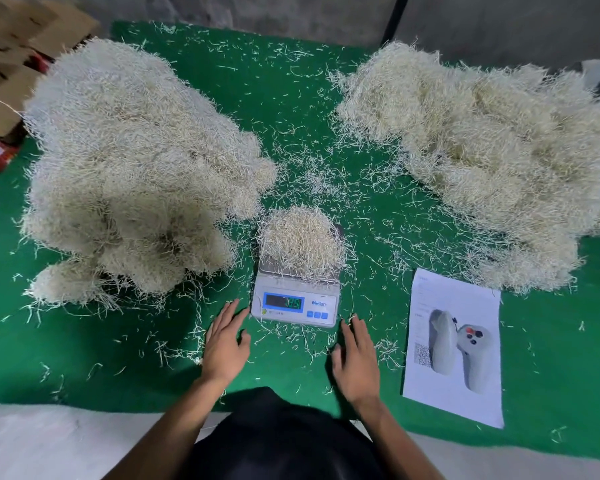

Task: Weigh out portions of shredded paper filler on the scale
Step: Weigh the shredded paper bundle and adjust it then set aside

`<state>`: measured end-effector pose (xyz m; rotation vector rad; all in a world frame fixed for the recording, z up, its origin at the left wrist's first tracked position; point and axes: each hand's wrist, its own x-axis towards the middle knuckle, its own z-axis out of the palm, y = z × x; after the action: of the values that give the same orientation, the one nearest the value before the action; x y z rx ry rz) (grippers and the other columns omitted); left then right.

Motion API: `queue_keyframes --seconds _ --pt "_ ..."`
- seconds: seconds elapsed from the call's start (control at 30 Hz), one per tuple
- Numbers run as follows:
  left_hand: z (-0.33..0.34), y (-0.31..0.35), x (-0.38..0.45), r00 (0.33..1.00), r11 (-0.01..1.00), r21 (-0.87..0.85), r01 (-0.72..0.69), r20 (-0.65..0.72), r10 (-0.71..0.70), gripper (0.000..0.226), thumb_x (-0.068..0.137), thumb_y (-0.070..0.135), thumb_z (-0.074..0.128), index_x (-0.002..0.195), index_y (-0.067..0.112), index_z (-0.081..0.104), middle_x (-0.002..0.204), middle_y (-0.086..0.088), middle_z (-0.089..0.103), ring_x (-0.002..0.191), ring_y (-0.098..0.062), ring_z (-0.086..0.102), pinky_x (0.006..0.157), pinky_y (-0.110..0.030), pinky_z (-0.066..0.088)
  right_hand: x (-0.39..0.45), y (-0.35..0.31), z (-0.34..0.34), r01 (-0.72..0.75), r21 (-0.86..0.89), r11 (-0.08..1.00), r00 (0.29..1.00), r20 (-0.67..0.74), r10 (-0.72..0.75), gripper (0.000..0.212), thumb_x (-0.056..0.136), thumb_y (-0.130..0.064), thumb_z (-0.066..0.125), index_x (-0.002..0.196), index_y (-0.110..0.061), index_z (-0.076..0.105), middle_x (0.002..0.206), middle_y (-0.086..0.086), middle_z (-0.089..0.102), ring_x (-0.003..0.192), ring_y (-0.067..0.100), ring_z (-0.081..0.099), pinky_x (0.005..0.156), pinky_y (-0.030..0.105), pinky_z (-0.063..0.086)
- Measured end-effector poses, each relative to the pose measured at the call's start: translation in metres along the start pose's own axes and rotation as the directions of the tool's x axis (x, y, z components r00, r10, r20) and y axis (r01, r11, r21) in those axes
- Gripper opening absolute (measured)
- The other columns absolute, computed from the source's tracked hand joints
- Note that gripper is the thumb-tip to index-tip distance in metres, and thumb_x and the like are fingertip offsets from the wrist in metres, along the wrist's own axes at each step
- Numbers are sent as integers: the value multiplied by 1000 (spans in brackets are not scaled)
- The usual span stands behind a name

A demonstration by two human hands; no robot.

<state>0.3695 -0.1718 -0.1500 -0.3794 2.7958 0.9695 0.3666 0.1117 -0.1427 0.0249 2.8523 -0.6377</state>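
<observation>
Head view: a small rounded mound of pale, straw-coloured shredded paper sits on the pan of a white scale, strands trailing over the edges. The lit display's digits are too blurred to read. Left hand and right hand lie flat on the green worktop just before the scale, fingers straight, holding nothing. Large heaps flank it: left heap, right heap. A printed sheet lies right.
</observation>
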Motion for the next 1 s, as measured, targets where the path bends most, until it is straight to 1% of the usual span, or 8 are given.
queue_keyframes --seconds 0.37,0.5,0.6,0.67,0.77,0.87,0.93,1.0 --pt "-4 1 -15 999 999 -7 -32 11 32 56 99 16 56 152 29 42 165 15 16 153 -5 5 126 -38 8 1 -1 -1 -1 14 1000 999 -36 2 55 102 -26 52 155 -12 44 168 9 26 156 25 21 128 39 17" --pt "-20 22 -3 996 998 -55 22 -87 -26 45 97 14 58 142 19 55 156 3 41 146 -19 34 123 -44 24 21 -15 -30 -83 177 981 995 -46 92 51 105 -40 52 149 -13 50 156 10 48 144 24 42 121 42 33" --pt "-49 57 26 947 993 7 -116 -300 113 44 90 8 66 132 13 57 143 -6 54 134 -25 49 115 -50 37 51 -40 -71 -76 348 934 974 -175 144 59 100 -54 56 143 -15 55 142 7 59 128 23 56 110 46 46" --pt "-72 88 55 900 959 64 -276 -333 281 50 85 8 71 132 12 56 145 -8 51 136 -25 45 116 -49 33 71 -62 -92 8 345 939 968 -239 79 61 95 -61 58 139 -19 59 133 1 62 114 19 62 101 48 52" --pt "-96 136 101 855 863 142 -486 -126 502 71 84 25 73 148 22 42 161 -3 29 148 -22 26 122 -49 19 97 -93 -106 74 253 965 975 -220 -17 60 94 -50 66 145 -21 52 130 0 60 103 18 64 98 46 54" --pt "-92 168 130 839 806 238 -541 208 502 97 80 42 76 154 51 14 166 16 -5 153 -21 -5 118 -58 -2 118 -103 -108 3 178 984 999 -50 6 64 94 -26 72 150 -21 42 121 5 63 94 24 67 86 43 59" --pt "-78 178 143 830 775 318 -545 336 446 100 77 45 79 152 57 13 166 17 -11 151 -23 -9 115 -62 -5 124 -102 -110 -35 171 985 998 53 26 43 95 -14 69 134 -16 51 96 3 62 77 22 65 68 37 59" --pt "-65 182 149 825 751 370 -546 391 407 87 79 43 79 150 50 29 168 11 1 152 -25 2 116 -65 6 125 -99 -114 -50 206 977 996 82 34 15 97 -16 67 109 -11 58 84 2 61 71 24 62 67 38 60"
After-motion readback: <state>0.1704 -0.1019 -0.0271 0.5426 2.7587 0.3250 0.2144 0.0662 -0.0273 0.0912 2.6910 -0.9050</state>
